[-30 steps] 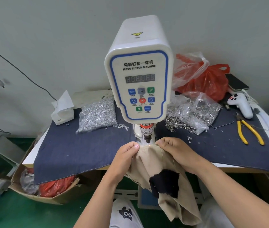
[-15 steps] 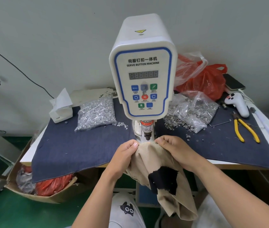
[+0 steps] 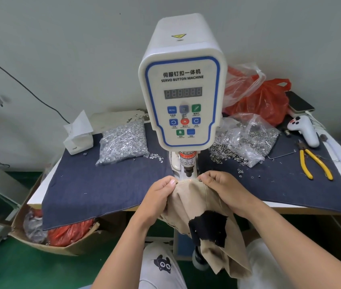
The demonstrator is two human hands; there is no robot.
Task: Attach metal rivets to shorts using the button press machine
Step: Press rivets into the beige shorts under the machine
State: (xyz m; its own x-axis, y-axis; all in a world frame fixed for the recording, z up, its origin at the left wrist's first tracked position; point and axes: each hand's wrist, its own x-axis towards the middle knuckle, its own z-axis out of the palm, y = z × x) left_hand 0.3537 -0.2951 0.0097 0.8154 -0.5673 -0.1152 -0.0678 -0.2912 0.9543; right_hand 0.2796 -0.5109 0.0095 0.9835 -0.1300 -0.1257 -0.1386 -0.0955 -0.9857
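The white servo button machine [image 3: 183,94] stands at the table's middle, its press head [image 3: 188,165] just above the cloth. Tan shorts [image 3: 188,197] with a black patch [image 3: 207,228] hang off the table's front edge, their top edge stretched under the press head. My left hand [image 3: 157,199] pinches that edge on the left and my right hand [image 3: 226,190] pinches it on the right. Two small metal rivets [image 3: 200,180] show on the edge by my fingertips, with a red light spot between them.
A blue denim cloth [image 3: 94,184] covers the table. A bag of silver rivets [image 3: 123,142] lies left of the machine and an open bag of ring parts [image 3: 246,140] right. Yellow pliers [image 3: 313,163], a white handheld tool [image 3: 303,130], a tissue box [image 3: 78,136] and red bags [image 3: 263,101] lie around.
Both hands keep holding the shorts' edge under the press head. Only the camera has shifted slightly.
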